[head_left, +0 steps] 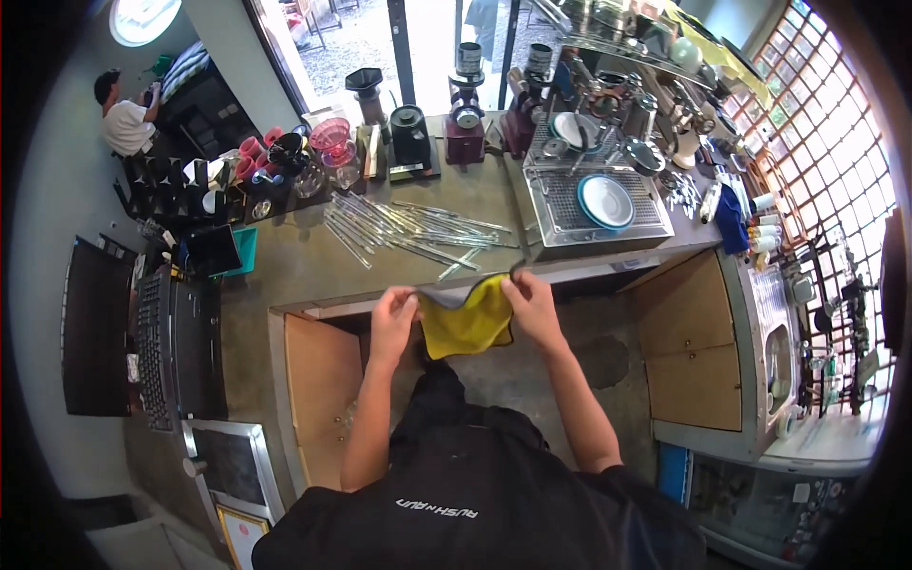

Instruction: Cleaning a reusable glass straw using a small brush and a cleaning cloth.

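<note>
A yellow cloth (pixel 467 321) with a grey reverse and dark edging hangs between my hands, just in front of the counter's front edge. My left hand (pixel 393 313) pinches its left upper corner. At the opposite corner, my right hand (pixel 532 302) has its fingers closed on the edging. The top edge sags in the middle, showing a strip of the grey side. Just beyond the cloth, a loose pile of thin, shiny, straw-like sticks (pixel 408 231) lies spread on the counter (pixel 313 261).
Coffee grinders (pixel 465 119) line the counter's back. To the right, a metal drip tray (pixel 560 204) carries a blue-rimmed white plate (pixel 606 201). At left stand a pink dripper (pixel 331 138), a keyboard (pixel 152 337) and a monitor (pixel 98 328). Another person (pixel 130 119) stands far left.
</note>
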A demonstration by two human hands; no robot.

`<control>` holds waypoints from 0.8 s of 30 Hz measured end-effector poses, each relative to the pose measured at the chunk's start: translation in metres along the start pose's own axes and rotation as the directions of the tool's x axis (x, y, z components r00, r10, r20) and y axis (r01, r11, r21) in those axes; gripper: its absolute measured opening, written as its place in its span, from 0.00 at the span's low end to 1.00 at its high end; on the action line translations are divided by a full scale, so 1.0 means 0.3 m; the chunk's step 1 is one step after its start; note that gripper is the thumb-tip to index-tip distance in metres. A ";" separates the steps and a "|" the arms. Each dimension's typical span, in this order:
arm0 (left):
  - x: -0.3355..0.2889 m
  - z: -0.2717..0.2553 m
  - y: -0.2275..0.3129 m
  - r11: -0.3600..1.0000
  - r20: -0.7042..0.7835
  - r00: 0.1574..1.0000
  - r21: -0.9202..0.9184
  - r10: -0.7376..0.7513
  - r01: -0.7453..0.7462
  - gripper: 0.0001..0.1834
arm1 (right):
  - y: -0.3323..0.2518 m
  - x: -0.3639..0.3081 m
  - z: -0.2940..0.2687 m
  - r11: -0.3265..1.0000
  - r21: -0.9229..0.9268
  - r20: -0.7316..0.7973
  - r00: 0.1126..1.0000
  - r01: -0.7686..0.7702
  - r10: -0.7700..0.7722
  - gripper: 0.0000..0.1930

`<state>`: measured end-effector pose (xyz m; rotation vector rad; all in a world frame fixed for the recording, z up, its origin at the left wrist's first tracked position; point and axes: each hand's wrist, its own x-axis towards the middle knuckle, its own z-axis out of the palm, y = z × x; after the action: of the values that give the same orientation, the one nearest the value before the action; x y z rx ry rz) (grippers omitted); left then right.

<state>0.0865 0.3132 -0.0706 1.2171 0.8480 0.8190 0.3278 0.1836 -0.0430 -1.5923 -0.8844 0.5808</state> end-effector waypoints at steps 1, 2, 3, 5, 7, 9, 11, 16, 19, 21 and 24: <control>0.086 -0.009 0.000 1.000 -0.016 1.000 -0.008 -0.019 0.019 0.07 | 0.008 0.087 0.031 0.999 -0.044 0.020 0.999 0.027 -0.026 0.18; 0.191 -0.027 -0.031 1.000 -0.014 1.000 -0.021 0.022 -0.022 0.07 | 0.028 0.177 0.073 0.998 -0.040 0.011 0.998 0.058 -0.057 0.17; 0.294 -0.060 -0.084 0.997 -0.027 0.998 -0.035 0.061 -0.062 0.08 | 0.033 0.269 0.127 0.999 -0.006 0.025 0.999 0.032 -0.032 0.17; 0.508 -0.120 -0.157 0.967 -0.019 0.967 0.037 0.254 -0.253 0.15 | 0.081 0.468 0.231 0.994 -0.060 0.000 0.996 0.093 -0.093 0.18; 0.604 -0.064 -0.068 0.952 0.075 0.982 0.244 0.174 -0.187 0.24 | 0.229 0.613 0.212 0.978 -0.208 -0.124 0.991 0.017 -0.044 0.15; 0.687 -0.173 -0.115 0.823 0.135 0.974 0.522 0.180 -0.224 0.31 | 0.296 0.671 0.253 0.940 -0.341 -0.224 0.973 -0.027 -0.053 0.17; 0.728 -0.349 -0.223 0.623 0.182 0.932 0.701 0.314 -0.347 0.28 | 0.380 0.666 0.333 0.924 -0.381 -0.209 0.977 -0.034 -0.050 0.17; 0.601 -0.513 -0.273 0.405 -0.004 0.988 0.912 0.157 -0.061 0.20 | 0.424 0.435 0.398 0.943 -0.331 0.038 0.999 -0.021 0.036 0.12; 0.590 -0.515 -0.295 0.340 0.046 0.964 0.931 0.261 -0.136 0.14 | 0.478 0.315 0.398 0.952 -0.298 0.037 0.995 -0.073 0.088 0.11; 0.594 -0.542 -0.303 0.348 0.064 0.956 0.923 0.285 -0.165 0.11 | 0.477 0.269 0.432 0.938 -0.332 0.056 0.990 -0.101 0.127 0.10; 0.587 -0.547 -0.309 0.339 0.082 0.954 0.923 0.290 -0.183 0.10 | 0.479 0.232 0.452 0.921 -0.377 0.090 0.986 -0.095 0.138 0.10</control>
<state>0.0285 0.5265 -0.2035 2.3992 1.3118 0.5934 0.2967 0.3134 -0.2045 -1.9820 -1.0358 0.6191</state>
